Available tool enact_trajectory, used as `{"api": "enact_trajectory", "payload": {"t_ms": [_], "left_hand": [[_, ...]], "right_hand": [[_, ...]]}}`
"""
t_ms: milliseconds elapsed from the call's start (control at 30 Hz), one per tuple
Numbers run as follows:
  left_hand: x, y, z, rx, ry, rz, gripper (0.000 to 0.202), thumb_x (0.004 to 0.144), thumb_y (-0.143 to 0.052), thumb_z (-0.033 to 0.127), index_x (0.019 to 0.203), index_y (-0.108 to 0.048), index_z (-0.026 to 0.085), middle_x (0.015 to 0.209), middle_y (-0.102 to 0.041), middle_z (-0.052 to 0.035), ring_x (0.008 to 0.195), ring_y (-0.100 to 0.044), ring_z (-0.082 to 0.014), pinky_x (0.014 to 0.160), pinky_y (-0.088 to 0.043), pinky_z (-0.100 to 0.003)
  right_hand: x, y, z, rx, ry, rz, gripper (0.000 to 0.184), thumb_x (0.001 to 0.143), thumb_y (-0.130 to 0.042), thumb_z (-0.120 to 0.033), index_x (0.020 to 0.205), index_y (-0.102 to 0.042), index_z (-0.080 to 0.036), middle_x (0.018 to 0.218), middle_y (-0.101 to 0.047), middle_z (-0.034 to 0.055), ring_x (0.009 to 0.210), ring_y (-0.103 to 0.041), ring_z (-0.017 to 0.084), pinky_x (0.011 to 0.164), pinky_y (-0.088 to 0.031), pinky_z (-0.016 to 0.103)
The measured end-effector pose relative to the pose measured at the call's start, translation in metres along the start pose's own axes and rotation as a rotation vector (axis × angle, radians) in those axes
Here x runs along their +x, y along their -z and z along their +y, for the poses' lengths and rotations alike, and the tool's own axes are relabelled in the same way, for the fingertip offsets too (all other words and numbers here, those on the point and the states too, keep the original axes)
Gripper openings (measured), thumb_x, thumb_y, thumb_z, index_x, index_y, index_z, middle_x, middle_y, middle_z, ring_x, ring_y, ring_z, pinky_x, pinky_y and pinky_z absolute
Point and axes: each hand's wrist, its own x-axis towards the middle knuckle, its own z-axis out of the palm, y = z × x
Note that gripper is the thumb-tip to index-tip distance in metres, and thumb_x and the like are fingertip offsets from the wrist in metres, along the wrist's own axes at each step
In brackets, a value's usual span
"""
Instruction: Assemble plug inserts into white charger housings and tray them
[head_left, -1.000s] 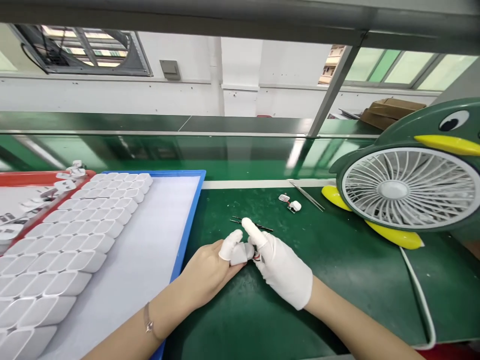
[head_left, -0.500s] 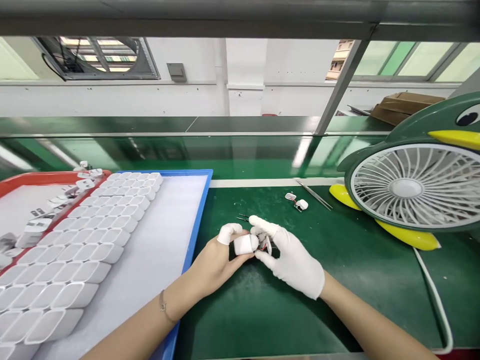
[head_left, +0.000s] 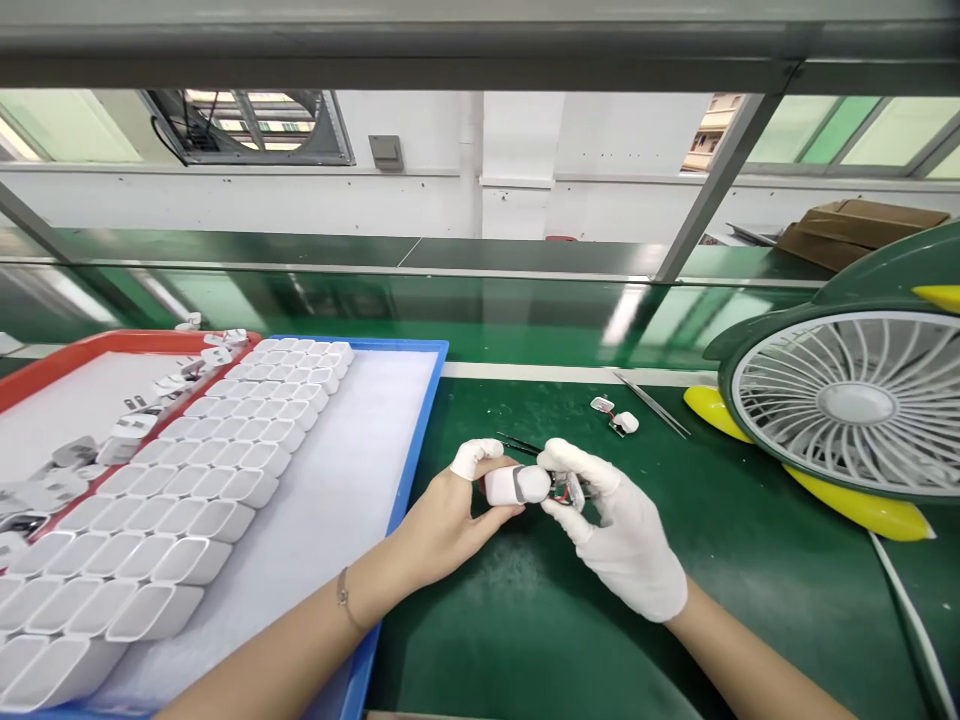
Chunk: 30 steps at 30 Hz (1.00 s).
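My left hand, with a white finger cot on one finger, pinches a small white plastic case by its sides. My right hand wears a white glove and grips a small circuit assembly with red wires. At its left end a rounded white part meets the case's mouth, with a dark grey band showing between them. Dark tweezers stick out from behind the gloved fingertips; whether that hand holds them I cannot tell.
Left of my hands lies a blue tray with rows of white cases. Beyond it, a red tray holds white plug parts. Another wired assembly, silver tweezers and a green fan are to the right.
My right hand has drawn slightly away from the left, and more of the rounded part and wires shows outside the case. The view has swung left.
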Motion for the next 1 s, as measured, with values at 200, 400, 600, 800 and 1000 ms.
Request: {"api": "enact_trajectory", "payload": {"t_ms": [200,400,600,800,1000], "left_hand": [[-0.003,-0.002,-0.002,0.022,-0.013,0.009,0.038,0.086,-0.060,0.022,0.117,-0.038,0.025,0.116,-0.062,-0.0046,0.109,-0.058,-0.0202,0.091,-0.047,-0.036],[-0.006,-0.004,-0.004,0.062,-0.084,0.056,0.045,0.085,-0.061,0.018,0.120,-0.035,0.026,0.117,-0.062,-0.0049,0.109,-0.059,-0.0195,0.092,-0.047,-0.037],[-0.008,-0.006,-0.007,0.091,-0.166,0.059,0.044,0.087,-0.057,0.018,0.121,-0.030,0.025,0.115,-0.061,-0.0070,0.107,-0.060,-0.0195,0.091,-0.049,-0.037],[-0.006,-0.004,0.000,0.272,-0.266,0.001,0.030,0.091,-0.049,0.018,0.120,-0.043,0.023,0.110,-0.063,-0.0073,0.089,-0.061,-0.0183,0.077,-0.052,-0.033],[-0.002,-0.002,0.002,0.244,-0.342,0.094,0.032,0.087,-0.057,0.018,0.119,-0.052,0.023,0.106,-0.065,-0.0064,0.083,-0.060,-0.0169,0.074,-0.051,-0.031]], "right_hand": [[-0.001,0.004,-0.002,-0.002,-0.002,0.003,0.053,0.085,-0.056,-0.014,0.134,-0.041,-0.031,0.108,-0.064,0.0016,0.091,-0.061,0.016,0.083,-0.053,0.035],[0.001,0.006,-0.009,-0.074,0.098,-0.026,0.052,0.084,-0.056,-0.011,0.132,-0.043,-0.028,0.108,-0.063,0.0018,0.091,-0.061,0.015,0.083,-0.052,0.032],[0.003,0.005,-0.010,-0.085,0.144,-0.054,0.053,0.085,-0.052,-0.008,0.134,-0.041,-0.026,0.101,-0.064,0.0026,0.086,-0.061,0.014,0.080,-0.053,0.031],[0.003,0.003,-0.009,-0.081,0.121,-0.072,0.057,0.085,-0.056,-0.012,0.135,-0.038,-0.030,0.102,-0.066,0.0018,0.087,-0.064,0.017,0.077,-0.056,0.032],[0.001,0.010,-0.006,0.042,-0.002,-0.070,0.070,0.085,-0.059,-0.042,0.143,-0.026,-0.022,0.138,-0.042,0.0130,0.122,-0.046,0.027,0.096,-0.047,0.046]]}}
